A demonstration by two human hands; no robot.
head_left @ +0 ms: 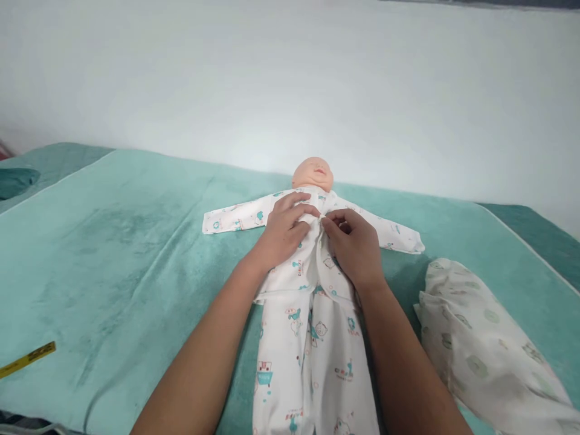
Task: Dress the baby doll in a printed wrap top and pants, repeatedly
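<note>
A baby doll (pixel 313 174) lies on its back, arms spread, in a white printed jacket (pixel 294 269) and matching trousers (pixel 290 356). My left hand (pixel 290 226) rests spread over the jacket's chest, its index finger reaching to the front opening. Thumb and index finger of my right hand (pixel 356 241) pinch the jacket's front edge at the upper chest, touching my left fingertip. Whatever fastener lies under the fingertips is too small to make out. Below that point the jacket's front edges run down to the trousers.
A green blanket (pixel 136 254) covers the bed, against a white wall (pixel 226 78). On the right lies a bundled white cloth with green prints (pixel 480 338). A yellow strip (pixel 28 359) sits at the left, and a dark green cloth (pixel 18 182) farther back.
</note>
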